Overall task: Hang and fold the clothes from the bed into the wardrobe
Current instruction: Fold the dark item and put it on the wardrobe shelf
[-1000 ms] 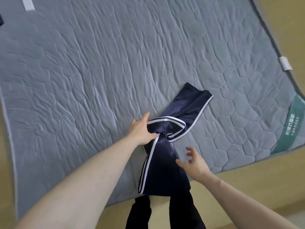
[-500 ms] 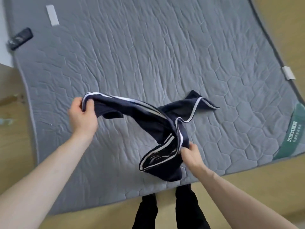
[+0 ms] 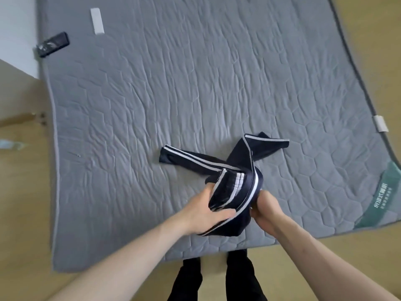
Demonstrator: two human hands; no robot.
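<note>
A dark navy garment with white stripes [image 3: 236, 177] lies bunched on the grey quilted bed [image 3: 195, 83] near its front edge. One striped end stretches left across the quilt and another end points right. My left hand [image 3: 204, 213] grips the bunched lower part from the left, thumb laid over the fabric. My right hand [image 3: 267, 209] grips the same bundle from the right, fingers curled into the cloth. The wardrobe is not in view.
A black remote-like object [image 3: 53, 47] lies at the bed's far left corner beside a white strap [image 3: 97, 21]. Another white strap [image 3: 380, 123] and a green label [image 3: 382, 203] sit along the right edge. Wooden floor surrounds the bed; my dark-trousered legs [image 3: 217, 279] stand at its foot.
My left hand let go of the striped end it held out to the left and came in to the bundle beside my right hand. That end now lies on the quilt.
</note>
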